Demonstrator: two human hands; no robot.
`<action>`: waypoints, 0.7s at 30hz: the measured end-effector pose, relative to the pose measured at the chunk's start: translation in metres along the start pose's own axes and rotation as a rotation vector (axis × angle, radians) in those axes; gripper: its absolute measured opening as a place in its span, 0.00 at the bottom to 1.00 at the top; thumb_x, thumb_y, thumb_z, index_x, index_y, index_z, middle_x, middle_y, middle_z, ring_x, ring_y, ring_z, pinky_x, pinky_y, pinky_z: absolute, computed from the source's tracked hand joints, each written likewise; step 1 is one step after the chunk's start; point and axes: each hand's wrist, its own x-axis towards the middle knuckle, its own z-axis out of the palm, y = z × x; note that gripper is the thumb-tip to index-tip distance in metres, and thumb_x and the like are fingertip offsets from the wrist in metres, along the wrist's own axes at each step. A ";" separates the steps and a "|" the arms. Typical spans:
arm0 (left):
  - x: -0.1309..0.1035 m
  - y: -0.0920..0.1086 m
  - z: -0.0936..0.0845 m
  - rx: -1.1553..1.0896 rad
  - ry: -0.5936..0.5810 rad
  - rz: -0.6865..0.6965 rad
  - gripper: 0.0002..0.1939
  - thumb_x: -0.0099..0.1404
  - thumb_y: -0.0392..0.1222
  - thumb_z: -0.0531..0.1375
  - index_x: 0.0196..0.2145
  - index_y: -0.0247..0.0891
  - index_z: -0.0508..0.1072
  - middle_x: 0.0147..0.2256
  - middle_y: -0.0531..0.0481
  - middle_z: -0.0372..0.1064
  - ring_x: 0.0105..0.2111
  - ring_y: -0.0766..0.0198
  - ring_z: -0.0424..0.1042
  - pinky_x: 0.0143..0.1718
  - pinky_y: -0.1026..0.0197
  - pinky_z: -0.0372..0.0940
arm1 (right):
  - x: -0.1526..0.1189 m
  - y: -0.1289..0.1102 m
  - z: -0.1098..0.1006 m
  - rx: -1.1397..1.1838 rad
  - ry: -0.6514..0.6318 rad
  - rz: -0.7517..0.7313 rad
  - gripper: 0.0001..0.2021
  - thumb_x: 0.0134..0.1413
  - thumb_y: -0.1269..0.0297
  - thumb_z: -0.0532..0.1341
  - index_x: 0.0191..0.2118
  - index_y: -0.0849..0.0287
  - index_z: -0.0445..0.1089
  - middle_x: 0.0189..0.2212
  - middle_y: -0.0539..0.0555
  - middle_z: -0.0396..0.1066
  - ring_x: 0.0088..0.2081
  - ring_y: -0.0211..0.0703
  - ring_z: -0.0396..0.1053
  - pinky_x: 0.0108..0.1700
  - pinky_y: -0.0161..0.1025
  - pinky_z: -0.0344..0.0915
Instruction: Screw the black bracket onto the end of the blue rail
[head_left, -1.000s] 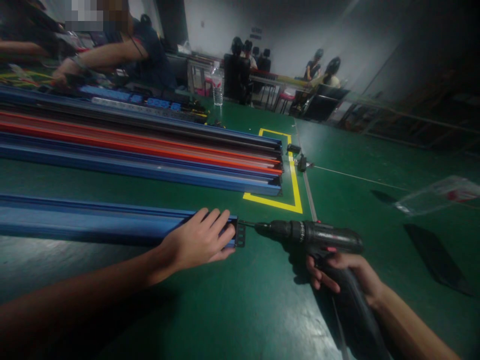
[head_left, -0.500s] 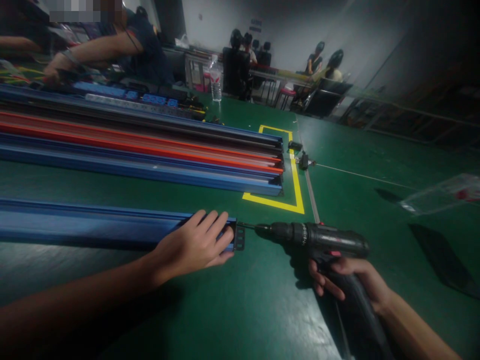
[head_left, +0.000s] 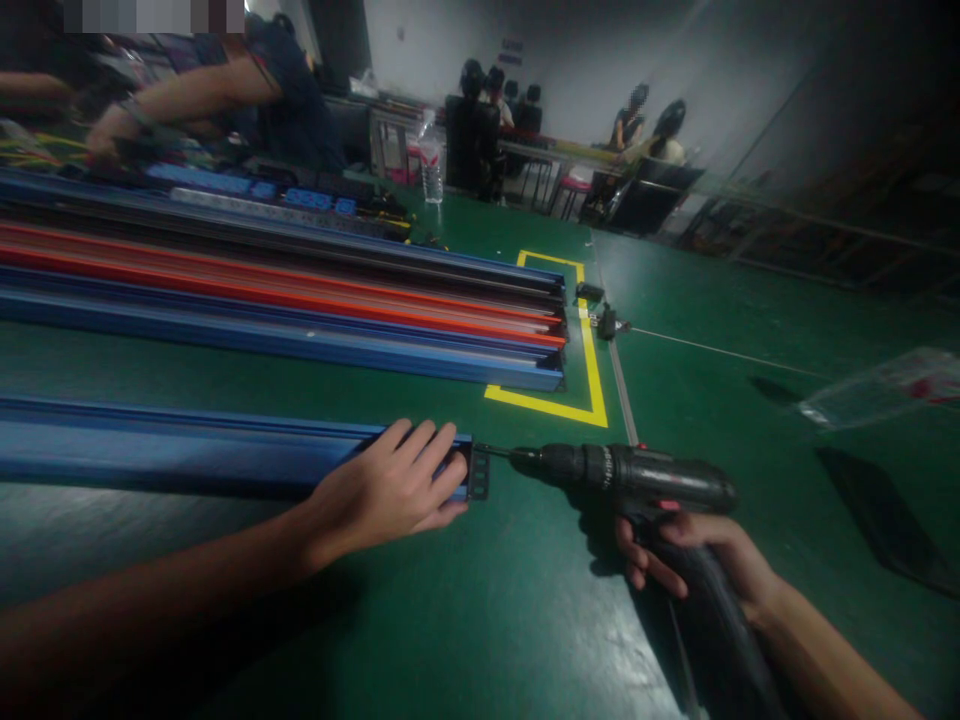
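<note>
A long blue metal profile (head_left: 187, 445) lies on the green table, running off the left edge. My left hand (head_left: 397, 485) wraps over its right end, fingers curled around the far side. A black end bracket (head_left: 479, 474) with slots sits at that end. My right hand (head_left: 697, 555) grips the handle of a black cordless drill (head_left: 652, 475), with the index finger near its red trigger. The drill points left, and its long bit (head_left: 495, 452) reaches the end of the profile by the bracket. The exact contact of the tip is too small to make out.
Beyond lie several blue, black and red profiles (head_left: 300, 290), ending inside a yellow tape outline (head_left: 596, 380). Small black parts (head_left: 609, 322) sit beside it. Bottles stand at the back (head_left: 432, 165) and lie at right (head_left: 885, 385), near a dark flat object (head_left: 885, 510). A co-worker's arm (head_left: 195, 95) reaches in across the table.
</note>
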 end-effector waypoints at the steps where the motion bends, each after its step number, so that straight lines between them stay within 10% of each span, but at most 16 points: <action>1: 0.000 0.000 0.000 0.003 -0.001 0.001 0.18 0.73 0.54 0.53 0.45 0.34 0.70 0.48 0.31 0.74 0.43 0.45 0.76 0.40 0.47 0.70 | 0.000 0.000 0.000 -0.002 0.002 0.000 0.17 0.51 0.67 0.61 0.42 0.74 0.79 0.28 0.59 0.79 0.20 0.33 0.69 0.41 0.41 0.75; 21: 0.002 -0.002 -0.003 -0.001 0.021 0.011 0.17 0.73 0.53 0.54 0.44 0.34 0.71 0.47 0.31 0.74 0.42 0.46 0.76 0.39 0.49 0.69 | 0.001 0.000 -0.003 -0.018 -0.021 -0.007 0.17 0.53 0.67 0.59 0.44 0.73 0.78 0.30 0.59 0.78 0.21 0.34 0.69 0.42 0.42 0.74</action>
